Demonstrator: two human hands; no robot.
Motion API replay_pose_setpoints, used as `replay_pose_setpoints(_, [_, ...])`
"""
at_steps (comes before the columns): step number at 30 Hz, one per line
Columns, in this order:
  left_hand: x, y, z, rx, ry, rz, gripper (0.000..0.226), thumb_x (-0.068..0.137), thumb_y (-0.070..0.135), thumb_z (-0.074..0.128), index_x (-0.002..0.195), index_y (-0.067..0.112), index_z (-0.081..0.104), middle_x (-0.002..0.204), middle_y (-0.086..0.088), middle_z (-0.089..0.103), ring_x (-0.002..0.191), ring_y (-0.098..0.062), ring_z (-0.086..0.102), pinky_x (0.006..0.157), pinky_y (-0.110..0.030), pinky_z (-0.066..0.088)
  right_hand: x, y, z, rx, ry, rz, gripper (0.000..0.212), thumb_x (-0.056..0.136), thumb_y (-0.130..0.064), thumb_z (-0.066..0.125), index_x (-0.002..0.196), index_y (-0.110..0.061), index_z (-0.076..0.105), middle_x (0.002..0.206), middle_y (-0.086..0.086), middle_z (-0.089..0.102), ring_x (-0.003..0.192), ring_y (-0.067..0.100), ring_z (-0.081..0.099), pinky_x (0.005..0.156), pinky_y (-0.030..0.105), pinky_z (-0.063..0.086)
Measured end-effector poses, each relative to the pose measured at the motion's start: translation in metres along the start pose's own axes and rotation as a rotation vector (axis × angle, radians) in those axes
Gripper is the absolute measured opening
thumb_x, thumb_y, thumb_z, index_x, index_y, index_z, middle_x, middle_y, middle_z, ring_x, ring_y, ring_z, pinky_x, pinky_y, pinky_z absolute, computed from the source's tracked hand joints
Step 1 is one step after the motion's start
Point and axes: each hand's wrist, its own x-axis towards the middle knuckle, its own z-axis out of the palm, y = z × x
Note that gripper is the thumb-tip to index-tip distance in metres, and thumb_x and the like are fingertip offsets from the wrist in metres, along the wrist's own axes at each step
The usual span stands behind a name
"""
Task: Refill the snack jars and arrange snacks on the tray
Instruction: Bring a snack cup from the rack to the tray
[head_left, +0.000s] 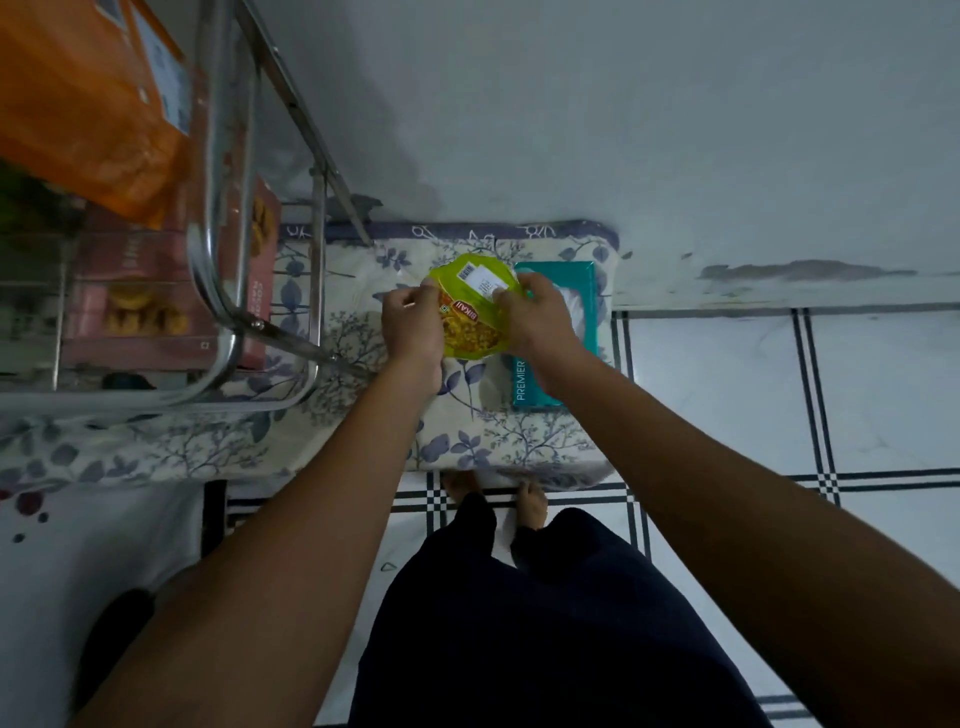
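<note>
A yellow-green snack packet (471, 312) with a red label and a white sticker is held between both hands above the floral-covered surface (467, 447). My left hand (413, 325) pinches its left edge near the top. My right hand (540, 317) pinches its right edge near the top. The lower part of the packet shows between the two wrists. No jar or tray is in view.
A teal tissue box (584, 291) lies on the cloth under my right hand. A steel rack (228, 291) at the left holds pink biscuit boxes (150, 312) and an orange bag (88, 104). A white wall is behind; tiled floor and my feet are below.
</note>
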Motion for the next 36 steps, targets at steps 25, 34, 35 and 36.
replay_pose_setpoints(25, [-0.381, -0.175, -0.144, -0.724, 0.432, 0.121, 0.024, 0.102, 0.038, 0.059, 0.121, 0.022, 0.063, 0.119, -0.008, 0.07, 0.104, -0.025, 0.07, 0.08, -0.045, 0.062, -0.312, 0.086, -0.064, -0.089, -0.713, -0.471, 0.019, 0.098, -0.024, 0.064, 0.113, -0.012, 0.063, 0.098, 0.0, 0.067, 0.084, 0.012, 0.064, 0.07, 0.031, 0.054])
replay_pose_setpoints(34, [-0.518, -0.284, -0.246, -0.941, 0.732, 0.186, 0.018, 0.102, 0.039, 0.06, 0.112, 0.024, 0.064, 0.111, -0.004, 0.072, 0.087, -0.019, 0.074, 0.061, -0.033, 0.06, -0.474, 0.162, -0.011, -0.246, -1.047, -0.534, 0.02, 0.098, -0.026, 0.064, 0.114, -0.015, 0.063, 0.105, 0.004, 0.069, 0.093, 0.018, 0.069, 0.073, 0.036, 0.06])
replay_pose_setpoints(35, [-0.529, -0.291, -0.25, -0.956, 0.746, 0.191, 0.017, 0.103, 0.038, 0.06, 0.11, 0.023, 0.063, 0.109, -0.003, 0.073, 0.087, -0.018, 0.074, 0.064, -0.035, 0.062, -0.485, 0.168, -0.008, -0.247, -1.06, -0.532, 0.021, 0.098, -0.026, 0.065, 0.115, -0.015, 0.063, 0.107, 0.006, 0.07, 0.093, 0.019, 0.069, 0.075, 0.037, 0.061])
replay_pose_setpoints(36, [-0.552, -0.312, -0.265, -0.983, 0.787, 0.201, 0.016, 0.103, 0.037, 0.059, 0.109, 0.022, 0.062, 0.109, -0.003, 0.073, 0.09, -0.019, 0.074, 0.07, -0.038, 0.063, -0.513, 0.187, -0.001, -0.253, -1.106, -0.538, 0.021, 0.098, -0.025, 0.065, 0.115, -0.014, 0.063, 0.107, 0.006, 0.07, 0.092, 0.018, 0.069, 0.073, 0.035, 0.061])
